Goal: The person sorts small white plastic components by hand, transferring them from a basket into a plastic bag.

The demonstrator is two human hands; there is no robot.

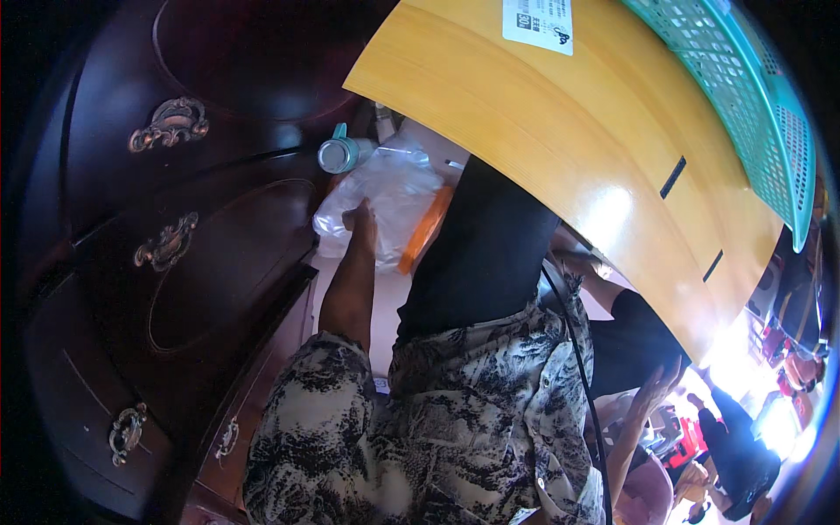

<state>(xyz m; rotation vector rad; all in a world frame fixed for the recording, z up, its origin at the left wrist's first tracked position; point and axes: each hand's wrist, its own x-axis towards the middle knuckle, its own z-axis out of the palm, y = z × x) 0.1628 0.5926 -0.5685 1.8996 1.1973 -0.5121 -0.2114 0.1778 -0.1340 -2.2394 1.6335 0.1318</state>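
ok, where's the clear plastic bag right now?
Head view, upper left of centre: the clear plastic bag sits just lower right of the teal-handled container, left of the orange item, with the left hand at it.

Four ornate metal handles (171,124) are counted on the dark cabinet (223,258), and one cup (336,157) is seen near one clear plastic bag (398,179), which is met by one left hand (360,219). One orange piece (426,231) is shown. One yellow board (604,206) is marked by one white label (540,24) and two dark slots (673,178). At least one teal basket (792,192) and one black cord (596,429) are also recorded.
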